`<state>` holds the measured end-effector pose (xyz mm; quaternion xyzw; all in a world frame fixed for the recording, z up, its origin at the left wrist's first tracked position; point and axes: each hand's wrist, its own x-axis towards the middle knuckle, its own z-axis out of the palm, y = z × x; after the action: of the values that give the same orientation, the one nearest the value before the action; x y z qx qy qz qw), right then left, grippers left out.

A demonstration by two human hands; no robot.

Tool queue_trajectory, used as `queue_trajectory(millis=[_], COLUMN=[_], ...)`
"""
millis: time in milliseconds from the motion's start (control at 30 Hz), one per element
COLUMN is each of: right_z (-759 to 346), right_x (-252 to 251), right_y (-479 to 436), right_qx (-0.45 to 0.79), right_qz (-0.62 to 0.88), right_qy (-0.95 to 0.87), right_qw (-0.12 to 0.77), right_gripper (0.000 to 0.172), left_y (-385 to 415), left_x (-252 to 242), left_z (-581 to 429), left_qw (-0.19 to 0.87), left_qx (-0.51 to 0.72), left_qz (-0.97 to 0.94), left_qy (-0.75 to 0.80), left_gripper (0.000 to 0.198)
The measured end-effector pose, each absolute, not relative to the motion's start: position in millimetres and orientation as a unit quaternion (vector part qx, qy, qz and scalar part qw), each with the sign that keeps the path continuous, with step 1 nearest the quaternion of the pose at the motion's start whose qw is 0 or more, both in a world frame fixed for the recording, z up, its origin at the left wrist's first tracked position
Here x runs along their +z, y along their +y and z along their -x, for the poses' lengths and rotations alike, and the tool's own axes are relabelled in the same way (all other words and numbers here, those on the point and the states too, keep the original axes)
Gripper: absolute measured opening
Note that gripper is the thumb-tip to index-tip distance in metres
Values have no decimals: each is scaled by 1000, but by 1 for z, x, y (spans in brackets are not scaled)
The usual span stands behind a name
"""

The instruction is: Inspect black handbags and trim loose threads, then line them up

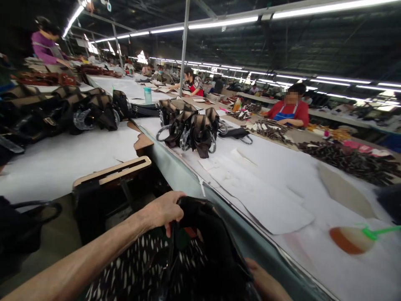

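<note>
Close in front of me is a black handbag point(216, 234), its glossy rim curving upward. My left hand point(164, 211) reaches across from the lower left, its fingers closed on the bag's upper edge. At the bag's right side is my right hand point(265, 278); most of it is hidden behind the bag, so its fingers do not show. Below the left forearm lies black-and-white speckled cloth point(125, 267); whether it is my clothing or part of the bag is unclear. Just beyond the left hand stands a machine or stand with a wooden-edged slotted top point(112, 171).
Black handbags point(202, 136) stand grouped on the white-covered table point(282, 188), and more bags point(90, 108) line the left table. An orange-filled bottle with a green spout point(352, 240) is at right. A turquoise cup point(147, 95) stands farther back. Co-workers point(290, 108) sit across the table.
</note>
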<state>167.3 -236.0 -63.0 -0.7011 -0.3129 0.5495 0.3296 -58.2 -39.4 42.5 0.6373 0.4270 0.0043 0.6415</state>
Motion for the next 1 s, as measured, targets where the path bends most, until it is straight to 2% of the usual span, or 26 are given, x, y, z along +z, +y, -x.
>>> queue_trajectory(millis=[67, 167, 267, 300, 333, 433, 567, 633, 767, 900, 1000], right_z=[-173, -174, -163, -157, -151, -136, -135, -148, -190, -214, -209], right_x=[-49, -30, -20, -19, -18, -18, -15, -6, 26, 48, 51], right_y=[-247, -257, -249, -243, -236, -216, -191, -174, -140, -129, -135], right_qx=[550, 510, 470, 444, 423, 377, 285, 262, 292, 381, 386], right_qz=[697, 696, 716, 740, 760, 776, 772, 756, 693, 638, 633], right_qy=[-261, -271, -328, -342, -358, -423, -498, -519, -553, -605, -624], right_qw=[379, 426, 398, 372, 340, 278, 272, 301, 358, 286, 246], right_gripper=[52, 53, 76, 78, 73, 47, 19, 19, 25, 25, 26], left_y=[-40, -38, -33, -32, -30, -25, -17, -19, -43, -70, -68], left_x=[33, 24, 23, 23, 23, 23, 31, 41, 57, 37, 9], left_z=[56, 52, 50, 49, 49, 48, 47, 47, 55, 76, 92], left_qw=[638, 642, 654, 658, 661, 668, 664, 672, 728, 758, 716], left_qx=[-3, 0, 9, 13, 18, 39, 77, 102, 125, 73, 67], left_qz=[-625, -614, -609, -605, -600, -582, -559, -540, -502, -492, -506], left_qy=[449, 458, 448, 448, 450, 462, 491, 496, 449, 421, 476], left_gripper=[48, 50, 53, 54, 56, 61, 67, 70, 74, 80, 82])
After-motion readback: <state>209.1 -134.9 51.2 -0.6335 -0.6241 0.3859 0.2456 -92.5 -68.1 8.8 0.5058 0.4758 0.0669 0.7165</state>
